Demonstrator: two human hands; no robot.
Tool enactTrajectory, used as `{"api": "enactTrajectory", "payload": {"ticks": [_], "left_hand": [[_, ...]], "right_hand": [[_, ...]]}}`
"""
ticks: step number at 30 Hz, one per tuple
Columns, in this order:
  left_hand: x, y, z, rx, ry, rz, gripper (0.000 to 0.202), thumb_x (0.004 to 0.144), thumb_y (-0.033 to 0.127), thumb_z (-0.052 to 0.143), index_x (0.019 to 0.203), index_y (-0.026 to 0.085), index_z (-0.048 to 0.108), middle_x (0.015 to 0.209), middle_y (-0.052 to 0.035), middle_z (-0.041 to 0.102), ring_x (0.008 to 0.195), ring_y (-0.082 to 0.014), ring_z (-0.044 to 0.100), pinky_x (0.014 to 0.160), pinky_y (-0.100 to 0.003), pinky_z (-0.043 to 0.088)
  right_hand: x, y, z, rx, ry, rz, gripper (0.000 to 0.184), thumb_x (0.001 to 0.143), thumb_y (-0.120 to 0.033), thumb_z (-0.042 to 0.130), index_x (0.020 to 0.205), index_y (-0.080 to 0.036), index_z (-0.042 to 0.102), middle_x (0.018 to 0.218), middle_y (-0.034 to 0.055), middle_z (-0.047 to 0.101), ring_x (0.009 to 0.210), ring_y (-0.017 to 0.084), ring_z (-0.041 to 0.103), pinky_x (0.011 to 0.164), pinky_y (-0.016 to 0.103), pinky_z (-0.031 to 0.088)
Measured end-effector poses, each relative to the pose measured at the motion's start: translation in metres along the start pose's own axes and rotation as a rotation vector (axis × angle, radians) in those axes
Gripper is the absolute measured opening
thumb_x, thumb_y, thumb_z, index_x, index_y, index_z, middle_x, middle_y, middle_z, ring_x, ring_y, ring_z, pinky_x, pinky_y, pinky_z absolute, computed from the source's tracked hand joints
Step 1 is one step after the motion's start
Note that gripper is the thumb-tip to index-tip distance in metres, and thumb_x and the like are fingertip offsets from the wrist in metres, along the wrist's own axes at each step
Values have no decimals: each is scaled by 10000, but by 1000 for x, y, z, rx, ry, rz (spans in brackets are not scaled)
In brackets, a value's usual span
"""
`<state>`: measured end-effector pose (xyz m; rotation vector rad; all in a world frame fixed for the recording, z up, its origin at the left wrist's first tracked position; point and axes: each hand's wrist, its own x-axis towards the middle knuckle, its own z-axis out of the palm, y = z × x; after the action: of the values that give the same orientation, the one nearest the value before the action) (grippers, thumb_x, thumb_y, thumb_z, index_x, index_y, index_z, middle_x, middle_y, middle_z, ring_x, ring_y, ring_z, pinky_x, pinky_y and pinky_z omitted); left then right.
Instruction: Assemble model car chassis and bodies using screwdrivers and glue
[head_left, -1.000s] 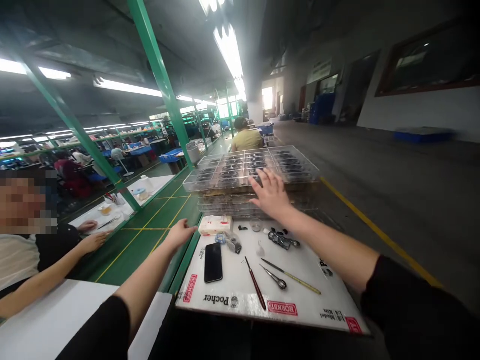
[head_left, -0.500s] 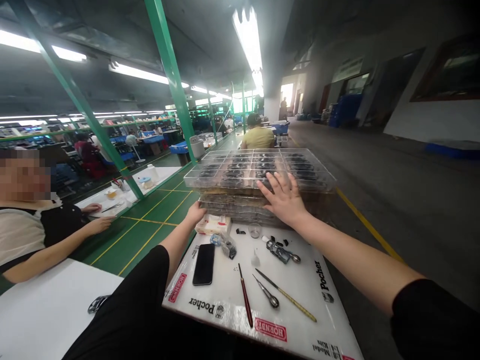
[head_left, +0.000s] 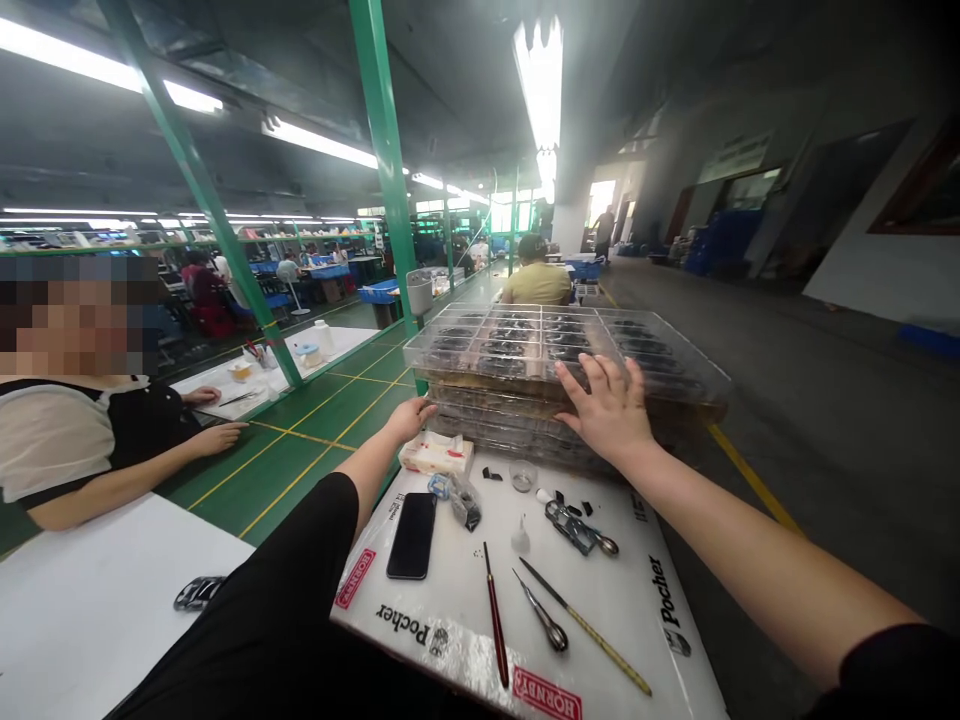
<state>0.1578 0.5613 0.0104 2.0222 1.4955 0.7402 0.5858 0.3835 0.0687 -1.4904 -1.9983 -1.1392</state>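
Observation:
A stack of clear plastic compartment trays point(head_left: 510, 410) stands beyond the white work board point(head_left: 457, 640), with dark parts in its top tray point(head_left: 562, 345). My right hand point(head_left: 611, 410) lies with fingers spread against the front of the top tray. My left hand point(head_left: 411, 418) reaches the stack's near left corner, not clearly gripping. On the board lie a black smartphone point(head_left: 412, 536), a tissue pack point(head_left: 436, 455), a small plastic bag point(head_left: 463, 503), a glass cup point(head_left: 523, 475), small scissors point(head_left: 545, 625), a fine red paintbrush point(head_left: 495, 615) and a long yellow-handled tool point(head_left: 585, 625).
A seated co-worker point(head_left: 75, 440) rests a hand point(head_left: 216, 437) on the green bench at left, behind a white sheet point(head_left: 90, 590). Green steel posts point(head_left: 382, 170) rise beyond. A person in a yellow shirt point(head_left: 536, 283) sits past the stack. A grey aisle point(head_left: 825, 450) runs along the right.
My left hand has moved forward from short of the stack to its corner. My right hand has shifted along the top tray's front. The view has turned rightward and drawn closer to the stack.

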Motion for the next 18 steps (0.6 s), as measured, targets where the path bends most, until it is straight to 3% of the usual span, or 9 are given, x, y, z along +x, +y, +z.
{"api": "enactTrajectory", "payload": {"ticks": [10, 14, 18], "left_hand": [[8, 3, 14, -2, 171, -54, 402, 1128, 450, 788, 1430, 186, 752, 1449, -129, 765, 1242, -310, 782, 1059, -529, 698], [20, 13, 22, 19, 268, -139, 412, 1130, 449, 787, 1443, 186, 743, 1445, -136, 766, 1237, -302, 784, 1056, -530, 699], [30, 27, 31, 93, 317, -254, 432, 1131, 466, 783, 1456, 185, 735, 1437, -137, 767, 1226, -301, 786, 1050, -532, 699]], "right_hand": [[4, -10, -2, -29, 13, 16, 1024, 1001, -471, 901, 1865, -254, 395, 1785, 253, 533, 1639, 454, 417, 1402, 732, 188], [9, -20, 3, -32, 5, 37, 1073, 983, -433, 911, 1883, -253, 356, 1783, 253, 540, 1629, 465, 419, 1387, 743, 198], [16, -30, 8, -35, 9, 68, 1034, 953, -373, 935, 1846, -240, 432, 1789, 261, 537, 1608, 474, 447, 1379, 757, 203]]}}
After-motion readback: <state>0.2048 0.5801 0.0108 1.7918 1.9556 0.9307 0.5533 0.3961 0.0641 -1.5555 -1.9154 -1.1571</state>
